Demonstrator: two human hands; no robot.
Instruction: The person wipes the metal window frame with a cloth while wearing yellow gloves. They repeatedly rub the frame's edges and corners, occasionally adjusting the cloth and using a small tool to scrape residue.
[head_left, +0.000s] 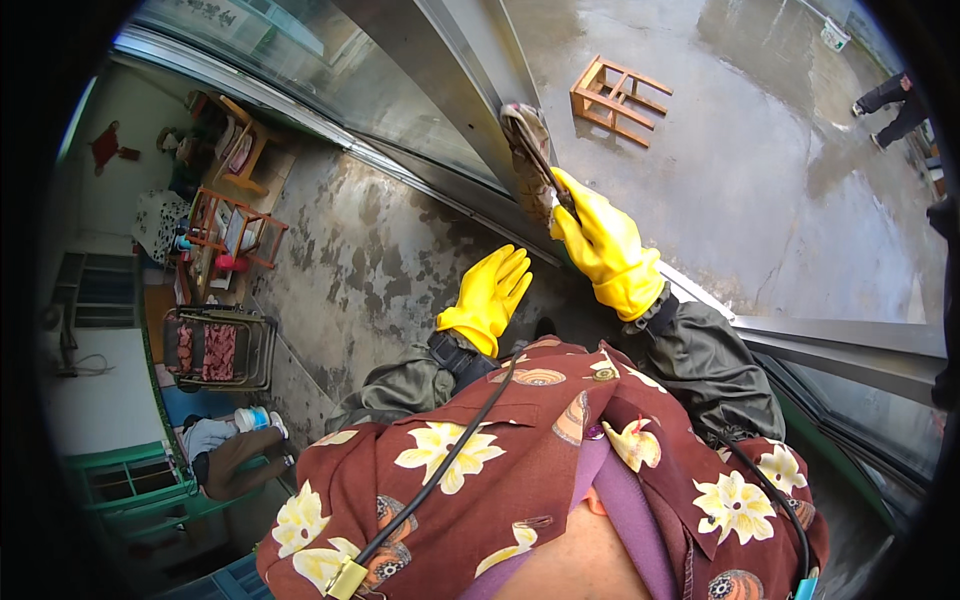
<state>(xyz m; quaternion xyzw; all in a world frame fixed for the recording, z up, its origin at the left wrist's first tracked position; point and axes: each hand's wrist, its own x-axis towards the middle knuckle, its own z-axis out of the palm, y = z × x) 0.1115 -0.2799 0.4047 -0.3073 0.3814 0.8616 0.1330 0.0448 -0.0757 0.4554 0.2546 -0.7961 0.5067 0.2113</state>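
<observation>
My right hand (604, 251), in a yellow rubber glove, grips a dirty wet cloth (531, 161) together with a dark, thin piece whose kind I cannot tell. The cloth lies against or right beside the edge of a metal door frame (480, 112). My left hand (491, 292), also in a yellow rubber glove, is held in front of my body with its fingers extended and nothing in it. Below the hands, the floor track of the sliding door runs past.
Outside, a wooden stool (616, 100) lies on its side on wet concrete; a person (892, 109) stands farther off near a white bucket (834, 35). Inside are wooden chairs (236, 225), a folding chair (219, 349) and another person (232, 457), seated. Glass panels (375, 97) flank the doorway.
</observation>
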